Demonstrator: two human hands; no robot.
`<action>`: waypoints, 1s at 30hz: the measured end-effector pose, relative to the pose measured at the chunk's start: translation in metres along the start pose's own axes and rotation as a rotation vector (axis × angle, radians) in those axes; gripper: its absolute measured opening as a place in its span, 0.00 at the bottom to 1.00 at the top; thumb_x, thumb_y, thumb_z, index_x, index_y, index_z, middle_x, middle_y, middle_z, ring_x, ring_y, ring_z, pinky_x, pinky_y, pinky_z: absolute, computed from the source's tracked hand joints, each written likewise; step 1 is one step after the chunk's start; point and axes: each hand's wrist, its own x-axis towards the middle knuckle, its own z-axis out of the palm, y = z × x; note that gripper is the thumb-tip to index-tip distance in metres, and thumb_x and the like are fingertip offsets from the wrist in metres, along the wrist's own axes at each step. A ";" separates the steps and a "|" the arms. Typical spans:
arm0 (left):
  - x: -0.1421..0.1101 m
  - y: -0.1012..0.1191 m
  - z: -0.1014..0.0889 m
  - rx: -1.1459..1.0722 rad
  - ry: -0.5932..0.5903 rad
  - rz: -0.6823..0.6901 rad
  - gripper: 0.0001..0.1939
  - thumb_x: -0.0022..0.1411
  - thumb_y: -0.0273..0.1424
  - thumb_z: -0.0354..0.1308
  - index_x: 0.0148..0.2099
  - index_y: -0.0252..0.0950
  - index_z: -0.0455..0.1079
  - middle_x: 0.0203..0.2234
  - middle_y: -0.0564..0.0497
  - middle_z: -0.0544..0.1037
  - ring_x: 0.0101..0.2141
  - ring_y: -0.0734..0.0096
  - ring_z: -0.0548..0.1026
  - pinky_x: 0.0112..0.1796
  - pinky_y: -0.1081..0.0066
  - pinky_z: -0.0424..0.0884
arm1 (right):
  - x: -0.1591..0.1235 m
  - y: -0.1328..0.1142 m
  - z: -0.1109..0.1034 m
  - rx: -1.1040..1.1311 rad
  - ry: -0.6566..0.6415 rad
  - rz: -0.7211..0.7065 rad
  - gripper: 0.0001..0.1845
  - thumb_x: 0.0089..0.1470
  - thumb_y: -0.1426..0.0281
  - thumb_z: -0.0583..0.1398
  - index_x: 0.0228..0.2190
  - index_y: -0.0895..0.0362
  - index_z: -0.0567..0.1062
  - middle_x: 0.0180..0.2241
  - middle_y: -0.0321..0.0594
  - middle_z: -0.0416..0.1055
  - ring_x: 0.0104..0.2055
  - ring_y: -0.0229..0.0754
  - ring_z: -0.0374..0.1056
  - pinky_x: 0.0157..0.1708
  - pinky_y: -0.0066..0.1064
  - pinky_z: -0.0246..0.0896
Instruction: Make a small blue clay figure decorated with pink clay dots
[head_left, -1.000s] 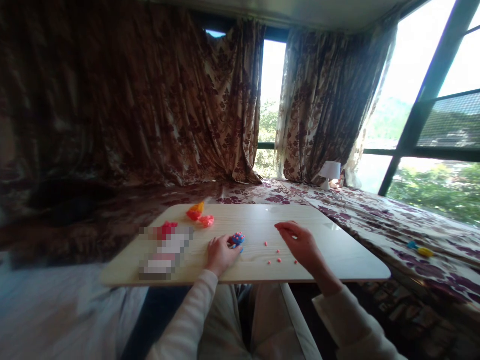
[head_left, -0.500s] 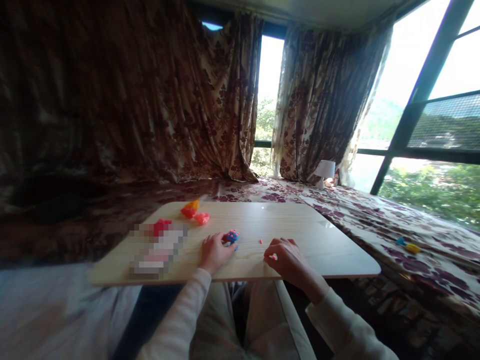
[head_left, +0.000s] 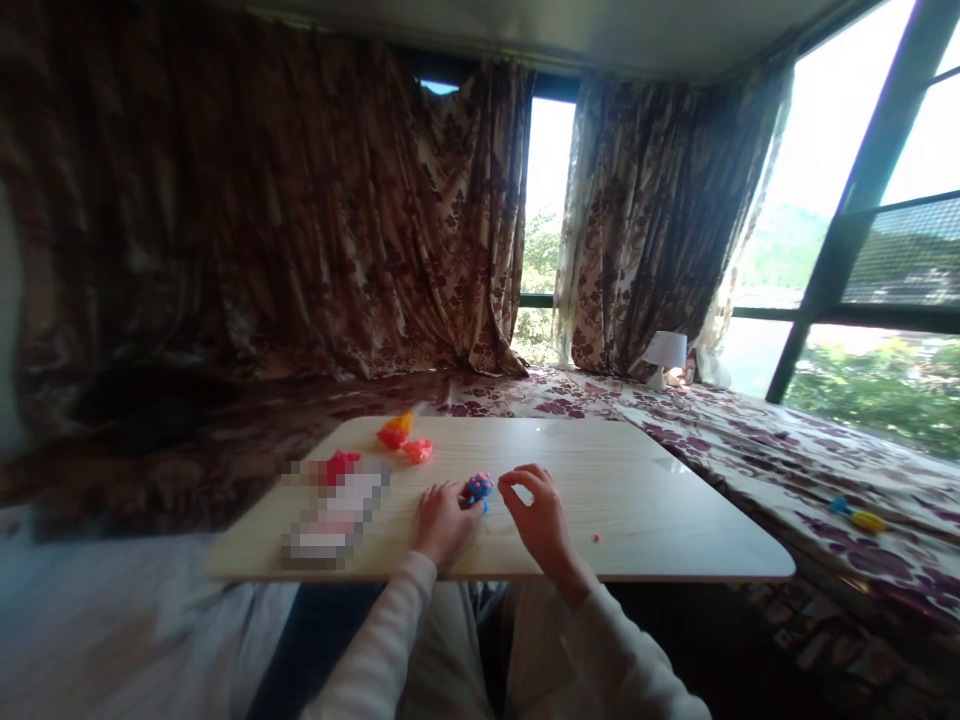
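Observation:
My left hand (head_left: 445, 522) is closed around a small blue clay figure (head_left: 481, 487) dotted with pink bits, held upright just above or on the table. Beside it, my right hand (head_left: 538, 512) makes a pinch of thumb and forefinger, its tips a short gap to the right of the blue top. What sits between those fingertips is too small to make out. A tiny pink clay piece (head_left: 597, 538) lies on the table to the right of my right hand.
On the pale wooden table (head_left: 660, 500), an orange and red wrapper (head_left: 395, 431), a pink wrapper (head_left: 418, 452) and a crimson one (head_left: 341, 467) lie near a blurred-out flat item (head_left: 337, 515). A blue and yellow thing (head_left: 859, 516) and a white lamp (head_left: 666, 350) rest on the floral cloth.
My right hand has moved left and up to the blue figure, in a pinch. The pink piece between the hands is gone from the table; another now shows at the right.

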 end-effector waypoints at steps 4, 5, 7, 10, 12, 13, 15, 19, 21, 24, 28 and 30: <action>0.000 -0.002 0.001 -0.028 0.026 0.054 0.08 0.49 0.34 0.60 0.33 0.38 0.74 0.30 0.50 0.78 0.36 0.66 0.73 0.42 0.68 0.62 | -0.007 0.002 0.017 0.059 0.068 -0.004 0.05 0.52 0.72 0.58 0.28 0.54 0.75 0.30 0.37 0.70 0.35 0.41 0.64 0.38 0.33 0.60; 0.000 -0.003 0.002 -0.032 0.032 0.058 0.08 0.49 0.34 0.60 0.33 0.38 0.74 0.30 0.50 0.78 0.36 0.66 0.73 0.41 0.68 0.62 | -0.008 0.003 0.018 0.057 0.077 0.001 0.05 0.51 0.72 0.58 0.28 0.54 0.75 0.29 0.37 0.70 0.35 0.41 0.64 0.38 0.33 0.60; 0.000 -0.004 0.003 -0.036 0.039 0.063 0.08 0.48 0.34 0.61 0.33 0.37 0.74 0.30 0.50 0.78 0.36 0.65 0.73 0.41 0.67 0.62 | -0.009 0.004 0.018 0.051 0.087 0.014 0.05 0.51 0.72 0.58 0.27 0.54 0.75 0.29 0.37 0.70 0.35 0.41 0.64 0.38 0.33 0.60; 0.000 -0.004 0.003 -0.038 0.041 0.073 0.09 0.48 0.35 0.61 0.33 0.37 0.74 0.30 0.49 0.78 0.36 0.65 0.72 0.41 0.67 0.62 | -0.008 0.002 0.016 0.048 0.057 0.025 0.06 0.51 0.72 0.58 0.27 0.54 0.75 0.29 0.37 0.70 0.35 0.41 0.64 0.38 0.33 0.60; 0.000 -0.005 0.003 -0.037 0.040 0.081 0.09 0.49 0.35 0.60 0.34 0.37 0.74 0.30 0.49 0.78 0.36 0.65 0.72 0.41 0.67 0.62 | -0.007 0.001 0.015 0.039 0.027 0.032 0.06 0.51 0.73 0.58 0.26 0.54 0.75 0.29 0.38 0.70 0.35 0.41 0.64 0.38 0.33 0.60; 0.000 -0.005 0.002 -0.036 0.040 0.084 0.10 0.49 0.35 0.60 0.34 0.37 0.74 0.30 0.49 0.78 0.36 0.65 0.73 0.41 0.67 0.62 | -0.008 0.001 0.016 0.030 0.017 0.036 0.06 0.51 0.73 0.58 0.27 0.54 0.75 0.29 0.38 0.70 0.35 0.41 0.64 0.38 0.33 0.60; -0.001 -0.004 0.002 -0.033 0.037 0.086 0.10 0.49 0.35 0.60 0.35 0.37 0.74 0.30 0.49 0.78 0.36 0.64 0.73 0.41 0.67 0.62 | -0.008 0.001 0.016 0.008 0.005 0.036 0.06 0.51 0.74 0.58 0.27 0.55 0.75 0.29 0.38 0.70 0.35 0.42 0.63 0.38 0.33 0.59; 0.000 -0.004 0.003 -0.024 0.032 0.079 0.10 0.49 0.34 0.60 0.35 0.37 0.74 0.31 0.49 0.78 0.37 0.64 0.73 0.42 0.67 0.62 | -0.009 0.003 0.017 -0.048 -0.009 0.020 0.07 0.53 0.73 0.58 0.28 0.54 0.76 0.30 0.38 0.70 0.35 0.42 0.63 0.37 0.33 0.59; 0.000 -0.004 0.003 -0.018 0.028 0.074 0.10 0.49 0.35 0.60 0.35 0.37 0.74 0.31 0.49 0.78 0.37 0.64 0.73 0.43 0.67 0.62 | -0.009 0.003 0.017 -0.078 -0.021 0.017 0.07 0.54 0.73 0.57 0.29 0.54 0.77 0.30 0.38 0.70 0.35 0.41 0.62 0.38 0.32 0.58; -0.001 -0.002 0.003 -0.007 0.020 0.067 0.11 0.49 0.35 0.59 0.36 0.37 0.74 0.32 0.48 0.78 0.38 0.63 0.72 0.43 0.67 0.61 | -0.009 0.001 0.016 -0.124 -0.047 0.004 0.08 0.54 0.73 0.57 0.29 0.53 0.77 0.29 0.38 0.69 0.35 0.41 0.62 0.38 0.31 0.58; -0.002 0.002 -0.002 -0.001 -0.003 0.046 0.11 0.52 0.36 0.57 0.36 0.38 0.74 0.33 0.48 0.78 0.39 0.63 0.72 0.43 0.67 0.61 | -0.010 -0.002 0.015 -0.142 -0.052 -0.035 0.09 0.55 0.73 0.56 0.30 0.53 0.78 0.29 0.38 0.69 0.35 0.41 0.61 0.38 0.31 0.58; -0.003 0.005 -0.005 0.002 -0.025 0.022 0.11 0.53 0.37 0.56 0.37 0.38 0.74 0.33 0.49 0.78 0.39 0.64 0.72 0.43 0.67 0.61 | -0.011 -0.003 0.015 -0.140 -0.048 -0.051 0.10 0.55 0.74 0.56 0.31 0.53 0.78 0.29 0.38 0.68 0.35 0.41 0.60 0.38 0.32 0.58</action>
